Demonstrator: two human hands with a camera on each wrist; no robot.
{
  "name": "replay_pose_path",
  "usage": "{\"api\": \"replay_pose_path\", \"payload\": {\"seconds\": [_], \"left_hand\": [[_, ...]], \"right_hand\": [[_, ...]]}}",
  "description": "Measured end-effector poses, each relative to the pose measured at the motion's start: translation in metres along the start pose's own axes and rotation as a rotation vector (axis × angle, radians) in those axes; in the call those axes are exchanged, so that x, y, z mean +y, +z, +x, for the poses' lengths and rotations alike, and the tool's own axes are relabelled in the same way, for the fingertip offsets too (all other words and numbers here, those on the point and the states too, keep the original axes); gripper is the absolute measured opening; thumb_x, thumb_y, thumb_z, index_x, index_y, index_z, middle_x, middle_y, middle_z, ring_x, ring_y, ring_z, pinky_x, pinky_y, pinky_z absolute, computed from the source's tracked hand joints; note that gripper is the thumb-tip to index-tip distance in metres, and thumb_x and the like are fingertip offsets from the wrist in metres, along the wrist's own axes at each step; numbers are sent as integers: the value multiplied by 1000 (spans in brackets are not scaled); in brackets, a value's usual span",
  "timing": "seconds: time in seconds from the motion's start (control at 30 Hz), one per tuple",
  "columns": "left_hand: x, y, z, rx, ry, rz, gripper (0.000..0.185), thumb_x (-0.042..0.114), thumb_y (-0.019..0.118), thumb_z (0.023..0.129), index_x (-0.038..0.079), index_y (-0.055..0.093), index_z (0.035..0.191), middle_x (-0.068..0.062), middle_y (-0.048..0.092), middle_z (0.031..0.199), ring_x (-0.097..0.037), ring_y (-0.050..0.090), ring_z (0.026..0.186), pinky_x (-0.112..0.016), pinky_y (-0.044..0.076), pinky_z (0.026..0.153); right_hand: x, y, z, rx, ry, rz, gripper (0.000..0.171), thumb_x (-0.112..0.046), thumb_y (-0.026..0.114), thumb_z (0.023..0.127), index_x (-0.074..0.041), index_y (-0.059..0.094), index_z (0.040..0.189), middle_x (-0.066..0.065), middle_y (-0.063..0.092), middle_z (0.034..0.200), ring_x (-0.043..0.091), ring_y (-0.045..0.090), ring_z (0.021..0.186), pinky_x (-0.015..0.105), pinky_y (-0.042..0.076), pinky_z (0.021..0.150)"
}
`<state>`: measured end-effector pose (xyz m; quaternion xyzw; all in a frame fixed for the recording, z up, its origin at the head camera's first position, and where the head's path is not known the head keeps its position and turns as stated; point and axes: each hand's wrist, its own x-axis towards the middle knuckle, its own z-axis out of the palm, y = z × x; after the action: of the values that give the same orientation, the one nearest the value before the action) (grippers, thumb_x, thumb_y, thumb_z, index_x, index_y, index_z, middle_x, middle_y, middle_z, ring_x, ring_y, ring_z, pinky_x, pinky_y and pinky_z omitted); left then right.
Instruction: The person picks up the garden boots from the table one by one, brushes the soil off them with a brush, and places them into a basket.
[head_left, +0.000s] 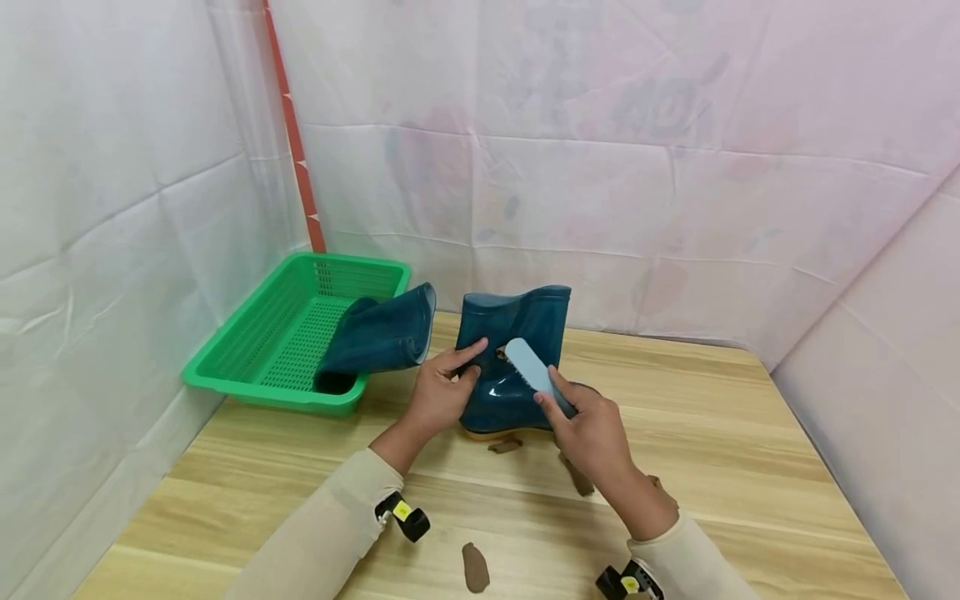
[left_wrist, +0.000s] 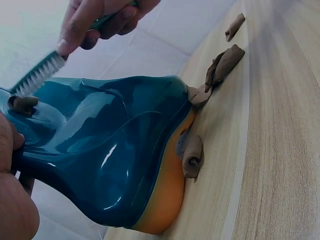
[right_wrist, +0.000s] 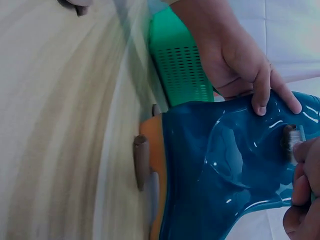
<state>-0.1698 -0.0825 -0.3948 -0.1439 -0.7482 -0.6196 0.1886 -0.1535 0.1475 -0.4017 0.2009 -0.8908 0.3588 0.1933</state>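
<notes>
A glossy teal rubber boot (head_left: 510, 367) with an orange sole stands upright on the wooden table (head_left: 750, 467). My left hand (head_left: 442, 390) grips its shaft from the left, thumb on the front. My right hand (head_left: 592, 429) holds a light blue brush (head_left: 531, 371) whose white bristles (left_wrist: 37, 75) touch the boot's shaft beside a brown mud lump (left_wrist: 22, 103). The same boot (left_wrist: 105, 150) fills the left wrist view and shows again as the boot (right_wrist: 235, 170) in the right wrist view. A second teal boot (head_left: 378, 337) lies on its side in a green basket (head_left: 255, 333).
Brown mud pieces lie on the table: one clump (head_left: 475, 568) near the front edge, others (head_left: 576, 475) by the boot's sole, with more lumps (left_wrist: 222, 65) against the sole. White sheets wall in the table on the left, back and right.
</notes>
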Motion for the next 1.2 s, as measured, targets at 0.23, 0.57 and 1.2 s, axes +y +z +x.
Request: {"api": "replay_pose_path", "payload": {"seconds": [0.23, 0.57, 1.2], "left_hand": [[8, -2, 0, 2, 8, -15, 42, -18, 61, 92, -2, 67, 131, -25, 62, 89, -20, 38, 61, -27, 34, 59], [2, -1, 1, -45, -9, -13, 42, -15, 60, 95, -1, 65, 134, -10, 52, 72, -21, 34, 56, -28, 35, 59], [-30, -3, 6, 28, 115, 13, 42, -4, 70, 95, 12, 68, 133, -2, 40, 67, -20, 36, 59, -29, 34, 58]], "right_hand": [[-1, -6, -6, 72, -92, 27, 48, -10, 82, 88, -1, 67, 133, 14, 74, 90, 13, 61, 64, 25, 46, 49], [3, -9, -2, 131, -30, 28, 48, -9, 83, 88, 0, 67, 132, 22, 73, 109, 28, 72, 81, 38, 55, 58], [36, -28, -38, 92, 56, -47, 47, -12, 79, 92, -3, 66, 136, 22, 73, 113, 30, 72, 86, 42, 55, 63]]}}
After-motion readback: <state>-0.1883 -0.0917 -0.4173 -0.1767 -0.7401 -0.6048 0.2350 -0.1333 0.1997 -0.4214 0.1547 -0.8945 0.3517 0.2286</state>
